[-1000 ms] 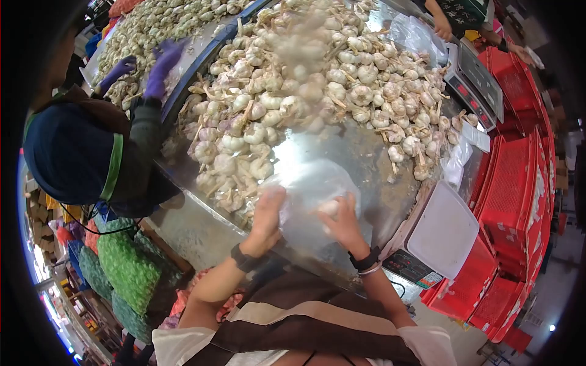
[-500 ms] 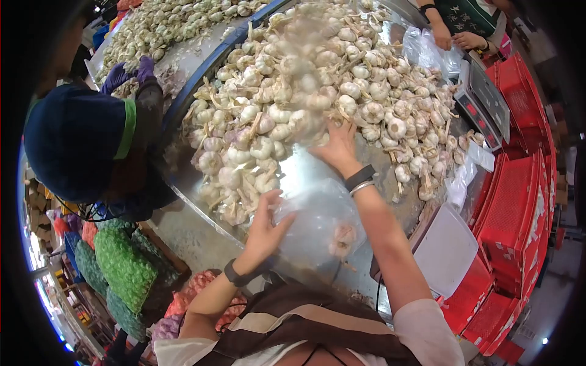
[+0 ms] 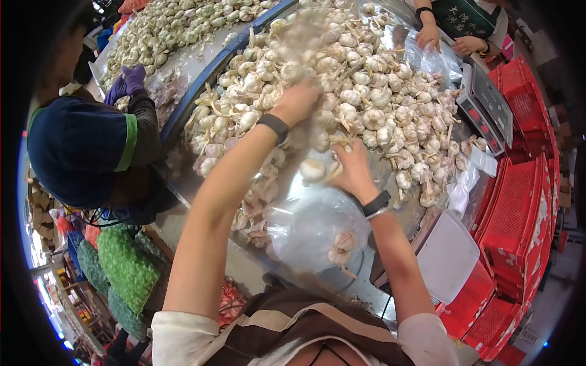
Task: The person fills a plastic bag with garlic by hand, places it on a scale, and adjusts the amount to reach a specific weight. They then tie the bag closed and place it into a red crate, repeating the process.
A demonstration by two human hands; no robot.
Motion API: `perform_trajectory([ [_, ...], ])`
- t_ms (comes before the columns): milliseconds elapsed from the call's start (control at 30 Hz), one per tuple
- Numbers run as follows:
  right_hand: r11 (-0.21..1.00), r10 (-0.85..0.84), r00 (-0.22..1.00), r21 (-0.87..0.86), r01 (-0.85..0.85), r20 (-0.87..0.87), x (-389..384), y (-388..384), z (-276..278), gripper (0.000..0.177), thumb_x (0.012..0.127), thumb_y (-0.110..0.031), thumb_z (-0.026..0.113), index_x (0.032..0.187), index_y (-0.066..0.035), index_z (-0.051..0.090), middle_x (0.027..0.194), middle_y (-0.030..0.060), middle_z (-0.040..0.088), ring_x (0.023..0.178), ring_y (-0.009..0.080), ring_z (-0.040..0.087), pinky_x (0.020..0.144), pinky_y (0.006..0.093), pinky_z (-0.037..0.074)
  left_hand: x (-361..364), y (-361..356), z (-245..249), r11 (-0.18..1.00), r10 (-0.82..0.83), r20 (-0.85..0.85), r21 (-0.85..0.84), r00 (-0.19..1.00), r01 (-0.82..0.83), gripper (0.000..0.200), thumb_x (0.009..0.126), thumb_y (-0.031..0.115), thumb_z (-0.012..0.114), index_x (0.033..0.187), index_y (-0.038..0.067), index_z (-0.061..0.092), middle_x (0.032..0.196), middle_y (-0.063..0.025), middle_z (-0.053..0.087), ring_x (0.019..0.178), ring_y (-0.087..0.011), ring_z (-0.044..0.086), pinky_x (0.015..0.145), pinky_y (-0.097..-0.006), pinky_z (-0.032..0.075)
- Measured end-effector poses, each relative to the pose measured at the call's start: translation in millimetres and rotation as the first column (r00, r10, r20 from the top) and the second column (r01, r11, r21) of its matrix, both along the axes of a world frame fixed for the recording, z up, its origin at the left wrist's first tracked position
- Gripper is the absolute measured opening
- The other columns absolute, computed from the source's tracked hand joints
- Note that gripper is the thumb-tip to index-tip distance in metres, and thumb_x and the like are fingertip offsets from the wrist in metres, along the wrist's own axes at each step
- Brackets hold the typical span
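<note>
My left hand [image 3: 299, 100] reaches far into the big heap of garlic bulbs [image 3: 372, 91]; its fingers are smeared by motion and partly hidden among the bulbs. My right hand [image 3: 354, 169] is at the near edge of the heap, fingers curled round a garlic bulb's stem. A pale garlic bulb [image 3: 313, 169] lies by its thumb. Below, close to my body, a clear plastic bag [image 3: 305, 229] rests puffed up on the metal table, with one garlic bulb [image 3: 343, 247] showing at its right side.
A digital scale [image 3: 488, 110] and stacked red crates [image 3: 513, 207] stand at right, near a white lid [image 3: 445, 256]. One co-worker's hand [image 3: 428, 36] touches plastic bags [image 3: 430, 58]. Another co-worker in purple gloves [image 3: 126, 84] works at left. Green net sacks [image 3: 125, 268] lie lower left.
My left hand has left the plastic bag and moved up into the heap. My right hand has shifted slightly down and right, and a pale bulb now shows beside it.
</note>
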State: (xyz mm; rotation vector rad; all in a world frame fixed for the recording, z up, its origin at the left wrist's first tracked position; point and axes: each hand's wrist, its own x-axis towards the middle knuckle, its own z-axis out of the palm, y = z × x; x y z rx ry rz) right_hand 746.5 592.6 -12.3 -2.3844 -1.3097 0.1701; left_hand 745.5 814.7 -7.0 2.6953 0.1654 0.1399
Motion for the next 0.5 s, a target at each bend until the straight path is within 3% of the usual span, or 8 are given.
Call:
perform_trajectory([
  [100,0.977,-0.096,0.935,0.148,0.154,-0.342,1,-29,-16,0.069,0.054,-0.018,0.077,0.115,-0.013,0.044,0.107,0.0184,0.040,0.104,0.0367,0.042,0.086,0.0465,0.040,-2,-3,18,1.000,-0.013,-0.071,-0.006,0.997,0.013,0.031,0.080,0.000,0.047,0.110,0.010,0.050,0.107,-0.0164,0.050,0.089,-0.0287,0.056,0.073,-0.0351,0.046],
  [133,0.977,-0.093,0.937,0.152,0.152,-0.337,0,-39,-12,0.069,0.054,-0.018,0.077,0.115,-0.013,0.044,0.107,0.0184,0.040,0.104,0.0367,0.042,0.086,0.0465,0.040,-7,-4,22,1.000,-0.012,-0.066,-0.003,0.998,0.011,0.031,0.080,0.000,0.047,0.110,0.010,0.050,0.107,-0.0164,0.050,0.089,-0.0287,0.056,0.073,-0.0351,0.046],
  [167,0.897,-0.067,0.576,0.203,0.392,-0.815,-2,-49,-7,0.066,0.060,-0.018,0.073,0.117,-0.014,0.042,0.110,0.0168,0.041,0.107,0.0356,0.041,0.087,0.0472,0.041,-16,-6,26,0.848,0.025,0.015,-0.529,1.000,-0.013,0.027,0.084,0.006,0.046,0.111,0.009,0.049,0.102,-0.0134,0.052,0.085,-0.0240,0.057,0.071,-0.0325,0.047],
  [200,0.796,0.101,0.026,0.096,0.598,-0.995,-5,-58,-4,0.062,0.066,-0.019,0.070,0.119,-0.014,0.039,0.113,0.0153,0.042,0.110,0.0344,0.040,0.088,0.0478,0.042,-26,-10,30,0.443,0.097,0.066,-0.896,0.993,0.016,0.025,0.088,0.012,0.045,0.113,0.008,0.049,0.098,-0.0105,0.054,0.082,-0.0192,0.059,0.068,-0.0300,0.048],
  [233,0.798,0.108,0.030,0.105,0.593,-0.994,-7,-66,-3,0.062,0.066,-0.019,0.070,0.119,-0.014,0.039,0.113,0.0153,0.042,0.110,0.0344,0.040,0.088,0.0478,0.042,-36,-16,37,0.450,0.102,0.071,-0.893,0.992,0.017,0.025,0.088,0.012,0.045,0.113,0.008,0.049,0.098,-0.0105,0.054,0.082,-0.0192,0.059,0.068,-0.0300,0.048],
  [300,0.633,0.630,-0.390,0.154,0.758,-0.671,-17,-77,-3,0.058,0.070,-0.025,0.068,0.118,-0.011,0.038,0.116,0.0108,0.044,0.110,0.0264,0.043,0.093,0.0444,0.038,-69,-37,58,0.467,0.121,0.093,-0.884,0.988,0.026,0.031,0.092,0.023,0.043,0.117,0.006,0.046,0.095,-0.0044,0.055,0.077,-0.0126,0.057,0.067,-0.0255,0.049],
  [433,0.550,0.759,-0.390,0.192,0.813,-0.521,-45,-77,14,0.068,0.065,-0.028,0.069,0.124,-0.014,0.038,0.123,0.0057,0.043,0.116,0.0277,0.039,0.095,0.0539,0.032,-147,-79,69,0.010,0.182,0.089,-0.996,0.979,0.089,0.036,0.091,0.027,0.044,0.120,0.006,0.044,0.099,-0.0016,0.052,0.087,-0.0115,0.052,0.076,-0.0276,0.046],
  [500,0.588,0.720,-0.347,0.262,0.766,-0.601,-56,-84,18,0.074,0.062,-0.031,0.069,0.127,-0.014,0.037,0.128,0.0028,0.040,0.120,0.0283,0.035,0.099,0.0555,0.025,-204,-87,76,-0.014,0.127,-0.069,-0.998,0.990,-0.068,0.035,0.091,0.027,0.045,0.118,0.005,0.045,0.100,-0.0016,0.051,0.089,-0.0103,0.050,0.077,-0.0271,0.044],
])
